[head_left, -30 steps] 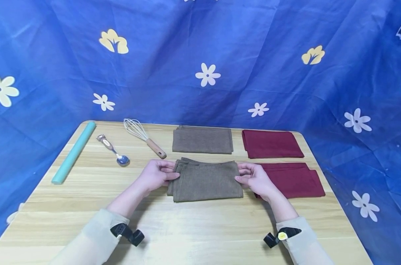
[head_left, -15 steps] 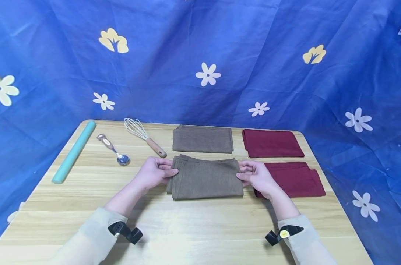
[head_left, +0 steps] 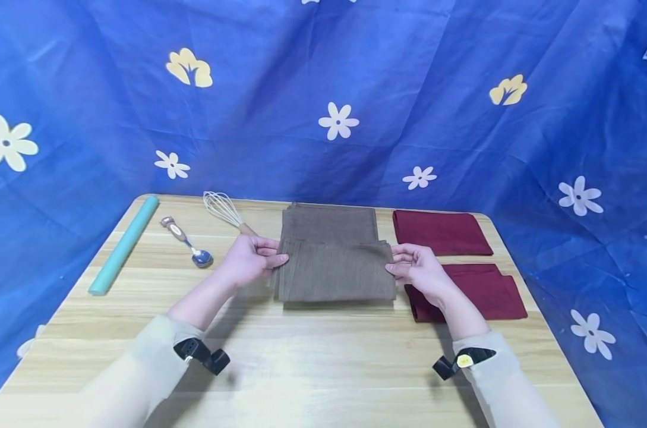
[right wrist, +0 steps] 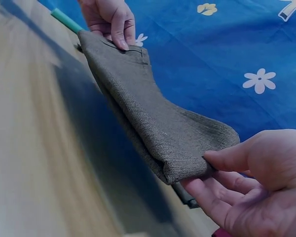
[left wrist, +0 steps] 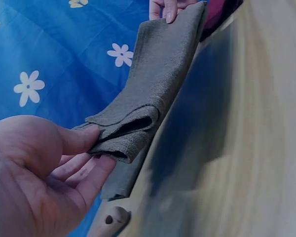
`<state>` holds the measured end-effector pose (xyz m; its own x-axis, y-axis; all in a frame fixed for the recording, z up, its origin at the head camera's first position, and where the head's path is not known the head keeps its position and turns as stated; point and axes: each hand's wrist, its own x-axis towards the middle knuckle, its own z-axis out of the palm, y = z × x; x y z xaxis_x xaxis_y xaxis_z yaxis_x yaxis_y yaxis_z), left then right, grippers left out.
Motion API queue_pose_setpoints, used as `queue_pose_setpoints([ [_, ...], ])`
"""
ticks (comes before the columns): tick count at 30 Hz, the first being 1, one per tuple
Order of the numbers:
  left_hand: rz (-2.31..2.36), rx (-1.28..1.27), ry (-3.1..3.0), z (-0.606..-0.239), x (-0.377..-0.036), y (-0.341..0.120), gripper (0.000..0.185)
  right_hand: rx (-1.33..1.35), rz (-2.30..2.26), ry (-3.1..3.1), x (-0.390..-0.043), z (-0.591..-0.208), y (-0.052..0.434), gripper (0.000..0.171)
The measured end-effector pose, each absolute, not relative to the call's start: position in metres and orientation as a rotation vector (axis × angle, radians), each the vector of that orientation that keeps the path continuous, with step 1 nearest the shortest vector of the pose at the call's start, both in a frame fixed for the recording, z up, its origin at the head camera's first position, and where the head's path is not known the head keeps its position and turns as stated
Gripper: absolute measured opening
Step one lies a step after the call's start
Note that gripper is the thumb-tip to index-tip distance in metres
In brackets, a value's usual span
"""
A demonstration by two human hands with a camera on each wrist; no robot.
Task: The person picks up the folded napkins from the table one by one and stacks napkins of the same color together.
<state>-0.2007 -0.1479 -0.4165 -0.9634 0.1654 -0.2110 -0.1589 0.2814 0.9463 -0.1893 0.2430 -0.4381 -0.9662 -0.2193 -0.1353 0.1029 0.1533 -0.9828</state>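
So, L hand [head_left: 250, 260] & R hand [head_left: 420, 271] pinch opp. ends of folded grey-brown cloth [head_left: 336, 273], abv wood-grain tabletop [head_left: 328, 368].

A turquoise rod [head_left: 124, 246] lies along the left edge of a pale wood-grain table [head_left: 323, 368], a metal spoon [head_left: 186, 241] just to its right, bowl toward the near side. Next comes a wire whisk [head_left: 224, 209] by the far edge, its wooden handle partly hidden. A folded brown cloth [head_left: 330, 222] rests at far center; at right, a far maroon cloth [head_left: 442, 232] and a near maroon cloth [head_left: 483, 291], both folded.
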Motion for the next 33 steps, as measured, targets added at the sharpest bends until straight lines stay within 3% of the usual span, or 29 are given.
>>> queue_pose_setpoints([
  [18,1.753,-0.026,2.342,-0.396,-0.251,-0.143,0.052,-0.067,-1.970,2.158,-0.240,-0.408,0.243,0.039],
  [33,1.832,-0.097,2.354,-0.399,-0.290,-0.129,0.047,0.065,-1.987,2.141,-0.290,-0.416,0.245,0.040],
])
